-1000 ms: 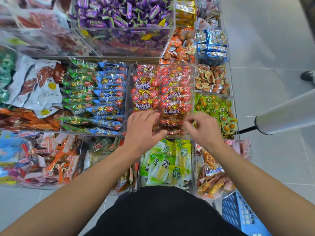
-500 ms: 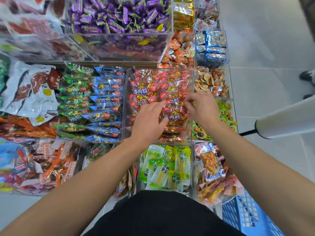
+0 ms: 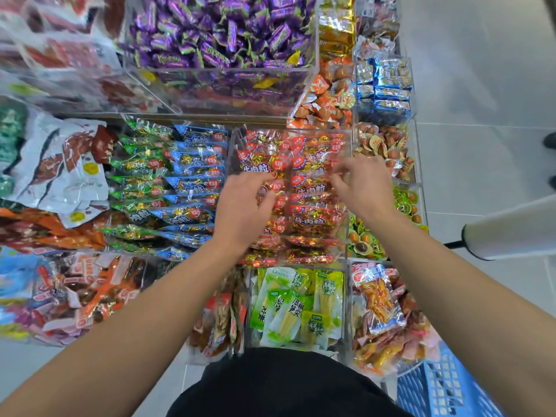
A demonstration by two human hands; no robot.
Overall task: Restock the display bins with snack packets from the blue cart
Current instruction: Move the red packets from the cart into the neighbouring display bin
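Note:
Red snack packets (image 3: 313, 219) lie in rows in a clear acrylic bin (image 3: 350, 145) at the middle of the display. My left hand (image 3: 240, 209) hovers over the bin's left row, its bent fingertips resting on the packets. At the right row, the fingertips of my right hand (image 3: 365, 191) touch the packets; they are blurred by motion. Neither hand plainly lifts a packet. A corner of the blue cart (image 3: 436, 386) shows at the bottom right beside my body.
Neighbouring clear bins hold blue and green packets (image 3: 180, 182), purple candies (image 3: 225, 34), green-yellow packets (image 3: 298, 305) and wrapped eggs (image 3: 382, 145). A white cylinder (image 3: 511, 233) juts in from the right. Another person's shoe (image 3: 550, 139) stands on the grey tiled floor.
Both hands have moved from the near end of the red-packet bin toward its far end. They have also spread a little apart.

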